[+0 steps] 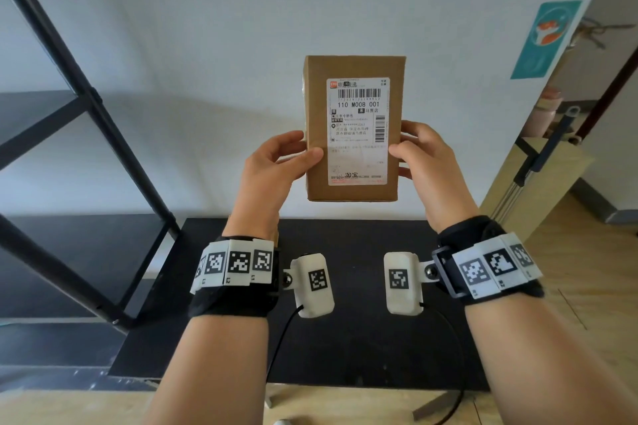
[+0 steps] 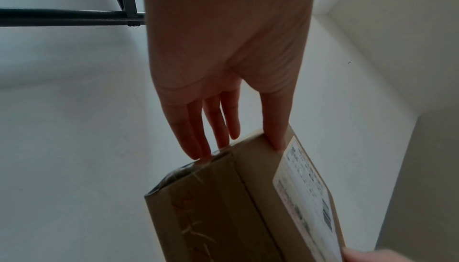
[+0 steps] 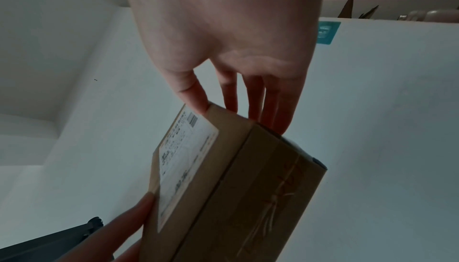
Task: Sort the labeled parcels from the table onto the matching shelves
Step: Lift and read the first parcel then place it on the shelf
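Note:
A brown cardboard parcel [image 1: 352,72] is held upright in the air above the black table [image 1: 362,338], its white shipping label [image 1: 359,148] facing me and reading "110 M008 001". My left hand [image 1: 279,162] pinches its left edge, thumb on the front and fingers behind. My right hand [image 1: 424,152] pinches the right edge the same way. In the left wrist view the left hand [image 2: 236,144] grips the parcel [image 2: 223,207] at its corner. In the right wrist view the right hand [image 3: 238,113] holds the parcel [image 3: 236,187] from its other side.
A black metal shelf unit [image 1: 86,134] stands at the left against the white wall. A teal poster [image 1: 542,38] hangs on the wall at the right, beside a doorway with a folding frame [image 1: 538,155]. Wooden floor shows to the right of the table.

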A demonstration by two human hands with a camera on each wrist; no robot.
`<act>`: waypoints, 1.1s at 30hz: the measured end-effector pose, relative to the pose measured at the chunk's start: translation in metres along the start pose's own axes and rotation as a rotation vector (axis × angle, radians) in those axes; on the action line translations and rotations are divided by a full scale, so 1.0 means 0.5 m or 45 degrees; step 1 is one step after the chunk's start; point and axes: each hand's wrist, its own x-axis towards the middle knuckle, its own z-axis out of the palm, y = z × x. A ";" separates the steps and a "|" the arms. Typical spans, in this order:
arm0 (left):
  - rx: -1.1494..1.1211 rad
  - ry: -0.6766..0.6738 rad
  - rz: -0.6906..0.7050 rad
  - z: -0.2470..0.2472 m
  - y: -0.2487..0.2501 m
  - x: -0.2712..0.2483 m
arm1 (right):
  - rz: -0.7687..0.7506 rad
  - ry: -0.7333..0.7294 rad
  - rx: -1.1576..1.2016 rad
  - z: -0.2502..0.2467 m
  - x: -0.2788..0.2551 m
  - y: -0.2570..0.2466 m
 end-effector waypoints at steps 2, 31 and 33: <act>0.011 0.008 -0.008 0.001 0.002 0.000 | 0.008 -0.010 -0.026 0.002 -0.001 -0.001; 0.070 0.193 -0.201 -0.080 -0.023 -0.069 | 0.152 -0.203 -0.186 0.098 -0.024 0.027; 0.058 0.231 -0.218 -0.104 -0.023 -0.086 | 0.154 -0.267 -0.217 0.124 -0.037 0.024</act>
